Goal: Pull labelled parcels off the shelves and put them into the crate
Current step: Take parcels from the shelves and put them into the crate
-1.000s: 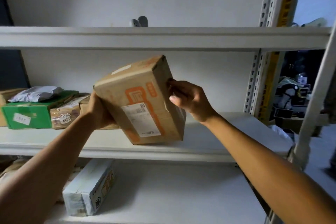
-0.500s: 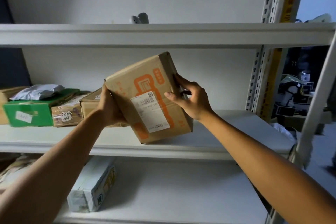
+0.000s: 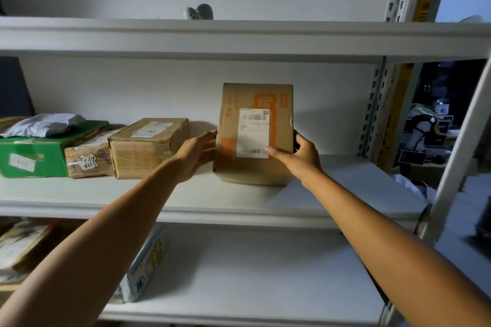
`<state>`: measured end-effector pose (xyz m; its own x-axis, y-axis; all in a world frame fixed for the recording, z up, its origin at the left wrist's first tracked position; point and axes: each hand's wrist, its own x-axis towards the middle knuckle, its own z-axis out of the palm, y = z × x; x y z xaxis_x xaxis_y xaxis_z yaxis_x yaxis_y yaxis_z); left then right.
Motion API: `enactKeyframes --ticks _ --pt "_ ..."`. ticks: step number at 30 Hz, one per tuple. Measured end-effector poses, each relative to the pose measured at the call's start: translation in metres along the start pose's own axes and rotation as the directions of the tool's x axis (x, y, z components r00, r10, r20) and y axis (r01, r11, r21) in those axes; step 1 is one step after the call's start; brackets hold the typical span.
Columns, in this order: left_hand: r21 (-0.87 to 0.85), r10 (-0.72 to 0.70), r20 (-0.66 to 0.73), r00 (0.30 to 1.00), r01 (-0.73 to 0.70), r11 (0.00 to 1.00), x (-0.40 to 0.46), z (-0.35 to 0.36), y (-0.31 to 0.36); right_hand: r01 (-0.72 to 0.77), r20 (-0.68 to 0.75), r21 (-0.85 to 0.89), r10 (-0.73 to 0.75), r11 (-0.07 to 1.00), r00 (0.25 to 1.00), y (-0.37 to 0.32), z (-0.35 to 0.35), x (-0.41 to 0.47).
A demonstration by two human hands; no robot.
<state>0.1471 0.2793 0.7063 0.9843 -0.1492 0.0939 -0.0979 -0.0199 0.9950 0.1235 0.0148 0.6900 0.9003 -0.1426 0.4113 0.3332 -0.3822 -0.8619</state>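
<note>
White metal shelf (image 3: 239, 202) | upright cardboard parcel (image 3: 255, 167), paper label | left hand (image 3: 195, 155) flat against side | right hand (image 3: 303, 158) fingers grasping edge

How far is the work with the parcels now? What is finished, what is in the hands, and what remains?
No crate is in view, so nothing shows as finished. In hand: the tall cardboard box with a white label stands upright on the middle shelf; the left hand lies flat against its left side, and the right hand holds its lower right corner. Left: the taped brown box, the green box and others remain on the shelf.
</note>
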Motion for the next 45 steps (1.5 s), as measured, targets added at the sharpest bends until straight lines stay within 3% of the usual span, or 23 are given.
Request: enactKeyframes --ticks 4,13,18,22,25,29,32,33,35,38,41,45 --pt "-0.003 0.046 -0.020 0.999 -0.046 0.999 0.006 0.008 -0.010 -0.004 -0.010 0.021 0.005 1.000 1.000 0.008 0.009 0.006" --pt "0.143 0.022 0.131 0.991 -0.041 0.989 0.004 0.011 -0.012 -0.108 -0.140 -0.058 0.099 0.992 0.985 0.009 0.033 0.017" --pt "0.151 -0.002 0.162 0.987 -0.022 0.988 0.010 0.003 -0.023 -0.065 -0.228 -0.139 0.032 0.988 0.973 0.008 0.044 0.025" --pt "0.184 0.006 0.165 0.986 -0.037 0.982 0.011 -0.003 -0.026 0.039 -0.314 -0.377 -0.167 0.925 0.935 0.006 0.053 0.023" --pt "0.194 0.035 0.047 0.998 -0.044 0.980 0.010 -0.012 -0.026 0.156 -0.319 -0.528 -0.365 0.835 0.875 -0.004 0.060 0.022" --pt "0.293 0.231 -0.180 0.956 -0.173 0.940 0.005 -0.035 -0.029 0.458 -0.115 -0.673 -0.693 0.581 0.712 -0.020 0.086 0.017" --pt "0.430 0.386 -0.331 0.861 -0.226 0.874 -0.001 -0.062 -0.030 0.709 0.100 -0.528 -0.795 0.467 0.599 -0.038 0.127 0.004" --pt "0.484 0.422 -0.359 0.832 -0.221 0.847 -0.003 -0.069 -0.030 0.741 0.157 -0.462 -0.777 0.487 0.609 -0.044 0.139 -0.002" --pt "0.602 0.486 -0.388 0.783 -0.184 0.777 -0.009 -0.089 -0.030 0.695 0.257 -0.354 -0.649 0.626 0.716 -0.054 0.169 -0.010" --pt "0.722 0.488 -0.458 0.743 -0.009 0.692 -0.018 -0.118 -0.033 0.451 0.423 -0.332 -0.297 0.829 0.856 -0.062 0.209 -0.014" --pt "0.707 0.387 -0.515 0.765 0.124 0.696 -0.024 -0.136 -0.034 0.208 0.474 -0.247 -0.069 0.946 0.878 -0.063 0.236 -0.014" --pt "0.695 0.279 -0.509 0.814 0.198 0.691 -0.026 -0.147 -0.036 0.127 0.479 -0.235 0.001 0.964 0.878 -0.060 0.256 -0.017"
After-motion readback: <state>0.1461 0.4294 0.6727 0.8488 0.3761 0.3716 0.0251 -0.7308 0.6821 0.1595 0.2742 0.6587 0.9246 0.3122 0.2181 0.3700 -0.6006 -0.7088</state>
